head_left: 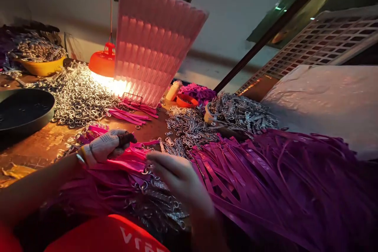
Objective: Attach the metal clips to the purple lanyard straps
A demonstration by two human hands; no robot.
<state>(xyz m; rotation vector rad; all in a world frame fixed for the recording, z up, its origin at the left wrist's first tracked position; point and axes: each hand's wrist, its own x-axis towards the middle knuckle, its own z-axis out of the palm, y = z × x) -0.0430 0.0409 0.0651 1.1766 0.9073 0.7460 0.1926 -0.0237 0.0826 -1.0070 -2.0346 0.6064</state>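
Note:
My left hand [106,146], in a pale dotted glove with dark-covered fingertips, is closed above a heap of magenta straps [124,163]. A strap [147,142] runs right from beside its fingertips; whether they grip it is hidden. My right hand [177,175] is bare and slightly blurred, its fingers pressed together over the right side of the heap. What they pinch, if anything, cannot be made out. Below and left of this hand, metal rings [144,186] and silvery clips [165,204] hang at the strap ends, low in front of me.
A lit red lamp [102,63] hangs beside an upright ribbed plastic panel [156,39]. Metal rings [79,94] are piled behind a dark round pan [26,112]. Silvery clips [191,126] lie centre right, near a heaped tub [208,114]. Purple straps [265,173] cover the right side.

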